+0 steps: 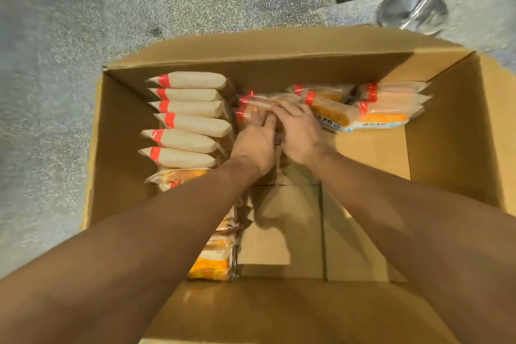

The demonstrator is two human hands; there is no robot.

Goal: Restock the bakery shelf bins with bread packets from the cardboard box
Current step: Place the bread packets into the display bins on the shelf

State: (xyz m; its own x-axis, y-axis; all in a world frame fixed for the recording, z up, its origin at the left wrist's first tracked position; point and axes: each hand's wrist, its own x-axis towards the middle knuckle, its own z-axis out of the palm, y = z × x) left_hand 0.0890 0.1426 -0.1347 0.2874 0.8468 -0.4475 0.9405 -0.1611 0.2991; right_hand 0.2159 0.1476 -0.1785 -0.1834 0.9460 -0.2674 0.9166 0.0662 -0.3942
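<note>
A: Down inside the open brown cardboard box (pixel 452 131) on the grey speckled floor (pixel 55 64), both hands are on the same spot. The left hand (pixel 255 138) and the right hand (pixel 300 134) meet over a small stack of clear bread packets with red end bands (pixel 251 107), near the middle of the far wall.

B: Are they gripping?

A: The left fingers curl over the stack's near edge and the right fingers wrap it from the other side, so both hands hold that stack.

B: And the other stock?

A: A row of pale packets with red bands (pixel 187 117) stands on edge along the left wall, with more orange-printed packets (pixel 212 265) nearer the camera, partly under the left forearm. A few more packets with orange bread showing (pixel 377 112) lie in the far right corner. The box's bottom flaps (pixel 284 226) are bare on the near right side.

B: Anything outside?

A: A shiny metal post with a round base (pixel 413 8), top right.
</note>
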